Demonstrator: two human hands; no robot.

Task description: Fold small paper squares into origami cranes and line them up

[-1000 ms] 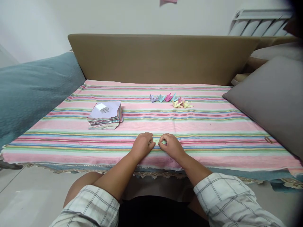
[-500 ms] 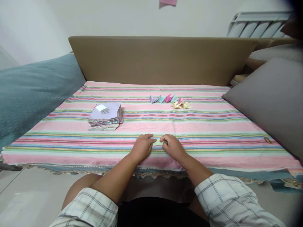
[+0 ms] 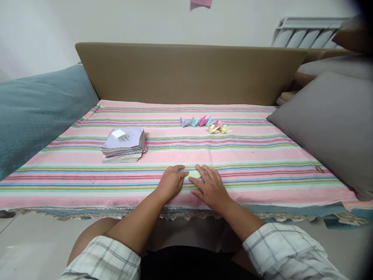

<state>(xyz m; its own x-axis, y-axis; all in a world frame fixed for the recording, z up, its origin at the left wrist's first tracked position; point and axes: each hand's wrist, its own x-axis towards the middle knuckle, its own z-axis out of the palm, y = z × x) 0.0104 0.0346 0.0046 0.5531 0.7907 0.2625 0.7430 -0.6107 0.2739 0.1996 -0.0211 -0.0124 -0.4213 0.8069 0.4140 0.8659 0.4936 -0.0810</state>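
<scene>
A small folded piece of pale green paper (image 3: 194, 174) lies flat on the striped cloth (image 3: 180, 153). My left hand (image 3: 170, 183) rests at its left end, with the fingers stretched out and the fingertips on or beside the paper. On the other side, my right hand (image 3: 212, 188) lies over the paper's right part with its fingers spread. Part of the paper is hidden under the right fingers. Beyond my hands, several folded paper cranes (image 3: 203, 121) in purple, blue, pink and yellow stand in a loose cluster.
A stack of square coloured paper (image 3: 132, 140) sits to the left, with a white plug adapter (image 3: 119, 134) on top. A grey cushion (image 3: 323, 124) leans at the right. The brown sofa back (image 3: 186, 74) rises behind. A small brown ring-like item (image 3: 319, 169) lies near the cushion.
My right hand's curled fingers have opened and spread over the paper. My left hand stays at the paper's left end. The whole view has shifted slightly.
</scene>
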